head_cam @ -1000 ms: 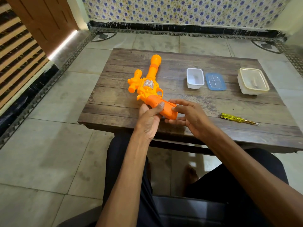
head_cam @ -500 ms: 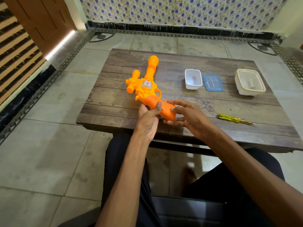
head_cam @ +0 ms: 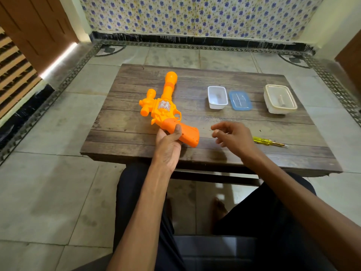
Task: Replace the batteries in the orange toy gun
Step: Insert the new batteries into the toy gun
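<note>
Left hand (head_cam: 169, 147): fingers wrapped round the grip of gun (head_cam: 166, 106), thumb on top. Barrel pointing away from fingertips, flat on table (head_cam: 121, 137). Right hand (head_cam: 234, 137): fingers loosely curled, nothing seen in them, hovering just right of the butt. Screwdriver (head_cam: 269, 142) just past right knuckles. Probably next: fetch it, undo the battery cover. Keep left clamp firm, thumb off the screw, and park the screw in tub (head_cam: 217, 97) beyond the fingertips. Left wrist straight, forearm in from below. Right forearm in from lower right.
</note>
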Demonstrator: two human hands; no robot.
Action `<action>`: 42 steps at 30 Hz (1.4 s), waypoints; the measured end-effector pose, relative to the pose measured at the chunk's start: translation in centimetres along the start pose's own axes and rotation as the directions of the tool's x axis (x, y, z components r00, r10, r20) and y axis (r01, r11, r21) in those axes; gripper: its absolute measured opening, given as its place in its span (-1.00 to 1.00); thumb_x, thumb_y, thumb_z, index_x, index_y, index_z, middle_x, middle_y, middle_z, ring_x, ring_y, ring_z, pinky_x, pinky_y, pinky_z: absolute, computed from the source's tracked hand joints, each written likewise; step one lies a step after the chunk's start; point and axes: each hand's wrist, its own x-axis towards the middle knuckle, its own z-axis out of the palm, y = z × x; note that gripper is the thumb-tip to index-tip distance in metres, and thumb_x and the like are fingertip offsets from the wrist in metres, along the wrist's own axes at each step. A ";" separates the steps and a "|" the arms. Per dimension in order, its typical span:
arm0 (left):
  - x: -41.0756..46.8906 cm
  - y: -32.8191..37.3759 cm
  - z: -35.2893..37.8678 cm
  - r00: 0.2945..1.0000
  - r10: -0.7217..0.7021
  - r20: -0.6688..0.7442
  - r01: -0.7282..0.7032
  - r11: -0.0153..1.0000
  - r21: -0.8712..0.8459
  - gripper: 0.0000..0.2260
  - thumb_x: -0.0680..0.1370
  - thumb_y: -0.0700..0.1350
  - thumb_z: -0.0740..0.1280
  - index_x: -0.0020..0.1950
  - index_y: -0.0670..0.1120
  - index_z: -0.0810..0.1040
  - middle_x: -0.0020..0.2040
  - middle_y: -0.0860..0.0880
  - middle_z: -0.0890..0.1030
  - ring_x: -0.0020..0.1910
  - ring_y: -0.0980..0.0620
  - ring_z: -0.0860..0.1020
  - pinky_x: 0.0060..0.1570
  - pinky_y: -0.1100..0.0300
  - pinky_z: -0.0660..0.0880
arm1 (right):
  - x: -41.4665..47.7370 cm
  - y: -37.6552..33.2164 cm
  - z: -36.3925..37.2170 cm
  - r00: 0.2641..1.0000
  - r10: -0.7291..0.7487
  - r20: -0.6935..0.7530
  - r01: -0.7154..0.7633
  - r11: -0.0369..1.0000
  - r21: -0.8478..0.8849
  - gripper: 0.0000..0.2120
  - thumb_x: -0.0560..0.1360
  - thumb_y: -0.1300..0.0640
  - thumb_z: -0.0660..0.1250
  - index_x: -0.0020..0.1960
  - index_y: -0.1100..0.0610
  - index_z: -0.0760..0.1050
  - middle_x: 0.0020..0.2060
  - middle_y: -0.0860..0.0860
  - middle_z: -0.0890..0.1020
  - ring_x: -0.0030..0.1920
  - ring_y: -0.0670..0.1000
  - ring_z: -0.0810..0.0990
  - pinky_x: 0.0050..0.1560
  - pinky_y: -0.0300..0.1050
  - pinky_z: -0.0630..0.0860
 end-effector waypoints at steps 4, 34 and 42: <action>-0.3 -0.4 0.4 1.000 0.012 -0.013 -0.012 0.998 0.058 -0.54 0.57 -0.39 0.28 0.44 -0.12 0.32 0.36 -0.10 0.49 0.35 -0.03 0.46 0.36 0.00 0.38 | 0.6 2.0 -3.4 0.979 -0.156 -0.131 0.101 0.929 -0.356 -0.87 0.51 0.19 0.38 0.01 0.05 0.66 -0.17 -0.05 0.67 -0.20 -0.11 0.56 -0.12 -0.21 0.46; 0.0 -0.9 0.1 1.000 0.023 -0.007 -0.024 1.000 -0.007 -0.53 0.56 -0.41 0.27 0.44 -0.14 0.34 0.31 -0.09 0.54 0.26 0.02 0.52 0.19 0.11 0.46 | 4.3 4.6 -6.0 0.969 -0.099 -0.227 -0.007 0.905 -0.425 -0.84 0.53 0.14 0.33 -0.16 0.20 0.58 -0.28 0.06 0.63 -0.23 0.04 0.59 -0.14 -0.02 0.53; -0.2 -0.7 0.1 0.997 0.072 0.031 -0.073 0.997 0.031 -0.52 0.57 -0.28 0.28 0.48 -0.24 0.29 0.30 -0.17 0.52 0.23 -0.02 0.54 0.00 0.24 0.57 | 0.7 -3.2 1.9 0.988 -0.104 0.117 0.076 0.971 0.226 -0.85 0.56 0.13 0.36 -0.13 0.18 0.62 -0.33 -0.03 0.58 -0.31 -0.15 0.48 -0.21 -0.19 0.43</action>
